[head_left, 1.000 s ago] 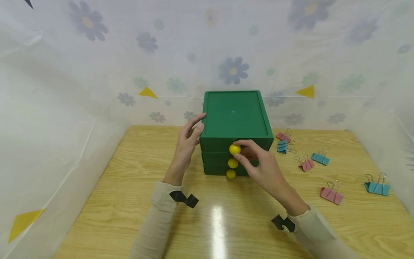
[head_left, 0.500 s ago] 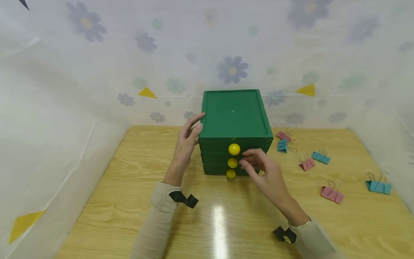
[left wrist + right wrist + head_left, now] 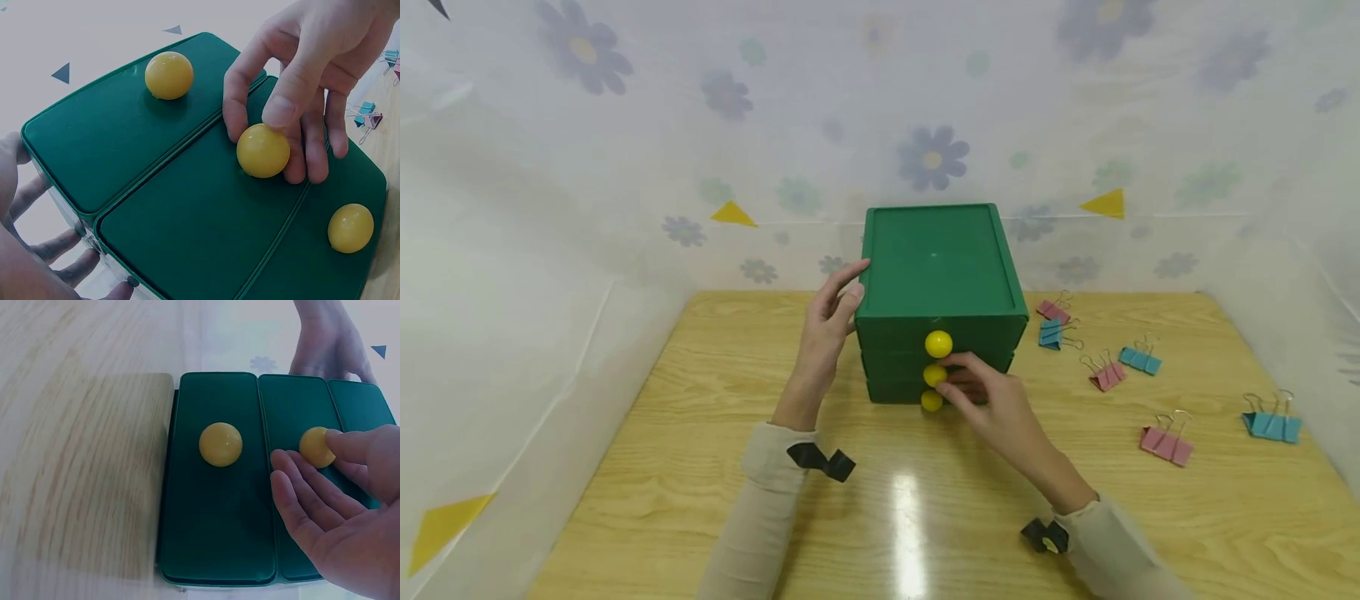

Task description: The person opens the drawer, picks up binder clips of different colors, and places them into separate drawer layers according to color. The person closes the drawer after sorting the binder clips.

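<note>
A green three-drawer box (image 3: 938,283) stands near the back of the wooden table (image 3: 700,467), all three drawers pushed in. The left hand (image 3: 822,342) rests against the box's left side with straight, relaxed fingers, steadying it without curling round anything. The right hand (image 3: 992,404) reaches the drawer fronts, and its thumb and fingers pinch the middle yellow knob (image 3: 934,375), which sits between the top knob (image 3: 938,343) and the bottom knob (image 3: 931,401). To the right of the box, pink and blue binder clips (image 3: 1165,443) lie scattered on the table, apart from both hands.
</note>
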`<action>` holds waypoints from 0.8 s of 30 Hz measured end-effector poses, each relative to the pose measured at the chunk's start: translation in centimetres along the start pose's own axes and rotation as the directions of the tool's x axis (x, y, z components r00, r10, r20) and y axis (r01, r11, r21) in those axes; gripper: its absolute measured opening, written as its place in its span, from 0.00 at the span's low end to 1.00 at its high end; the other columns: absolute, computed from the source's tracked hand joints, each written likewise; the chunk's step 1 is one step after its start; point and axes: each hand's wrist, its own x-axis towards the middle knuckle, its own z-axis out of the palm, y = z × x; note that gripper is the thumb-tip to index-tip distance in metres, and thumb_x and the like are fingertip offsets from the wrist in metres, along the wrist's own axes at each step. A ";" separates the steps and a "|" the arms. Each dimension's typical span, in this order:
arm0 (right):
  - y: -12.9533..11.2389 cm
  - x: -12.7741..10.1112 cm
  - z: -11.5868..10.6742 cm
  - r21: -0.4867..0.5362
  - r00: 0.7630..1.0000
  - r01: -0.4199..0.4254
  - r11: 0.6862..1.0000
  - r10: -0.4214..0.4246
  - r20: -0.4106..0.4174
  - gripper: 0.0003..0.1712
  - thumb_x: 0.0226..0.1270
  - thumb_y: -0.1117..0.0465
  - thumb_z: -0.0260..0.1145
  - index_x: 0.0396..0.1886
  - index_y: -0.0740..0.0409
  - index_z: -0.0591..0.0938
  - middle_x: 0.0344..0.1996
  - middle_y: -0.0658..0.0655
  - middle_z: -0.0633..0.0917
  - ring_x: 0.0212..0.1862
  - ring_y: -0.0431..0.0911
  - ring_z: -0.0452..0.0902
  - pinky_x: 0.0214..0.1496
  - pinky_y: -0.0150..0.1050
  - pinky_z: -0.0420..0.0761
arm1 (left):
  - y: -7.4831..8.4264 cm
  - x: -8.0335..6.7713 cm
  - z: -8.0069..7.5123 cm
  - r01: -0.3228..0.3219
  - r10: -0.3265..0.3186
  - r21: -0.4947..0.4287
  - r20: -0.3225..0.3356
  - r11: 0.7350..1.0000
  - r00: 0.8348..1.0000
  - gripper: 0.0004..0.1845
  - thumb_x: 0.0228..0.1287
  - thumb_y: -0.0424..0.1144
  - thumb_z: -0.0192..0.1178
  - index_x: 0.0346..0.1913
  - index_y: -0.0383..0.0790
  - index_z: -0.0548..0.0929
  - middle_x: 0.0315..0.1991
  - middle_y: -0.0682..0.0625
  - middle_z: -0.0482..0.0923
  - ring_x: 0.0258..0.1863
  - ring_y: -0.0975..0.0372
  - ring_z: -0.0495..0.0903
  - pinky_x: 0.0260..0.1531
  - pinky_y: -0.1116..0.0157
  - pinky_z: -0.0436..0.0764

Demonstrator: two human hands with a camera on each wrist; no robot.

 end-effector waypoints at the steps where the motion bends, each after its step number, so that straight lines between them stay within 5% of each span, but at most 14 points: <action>1: 0.0 0.0 0.1 -0.004 1.000 0.000 1.000 0.000 -0.004 0.15 0.71 0.62 0.70 0.56 0.52 0.83 0.44 0.51 0.90 0.43 0.42 0.88 0.43 0.36 0.86 | 0.0 0.0 0.0 0.000 0.000 -0.002 0.001 1.000 1.000 0.24 0.79 0.48 0.53 0.73 0.50 0.75 0.76 0.56 0.63 0.67 0.56 0.72 0.58 0.42 0.75; 24: -1.3 -2.0 -0.1 -0.005 0.999 -0.027 1.000 0.027 0.036 0.14 0.70 0.62 0.71 0.54 0.49 0.85 0.44 0.45 0.89 0.43 0.38 0.87 0.46 0.36 0.86 | -0.1 0.1 0.0 0.007 -0.007 0.001 0.000 1.000 1.000 0.23 0.80 0.48 0.52 0.73 0.52 0.75 0.76 0.57 0.64 0.69 0.57 0.70 0.60 0.39 0.73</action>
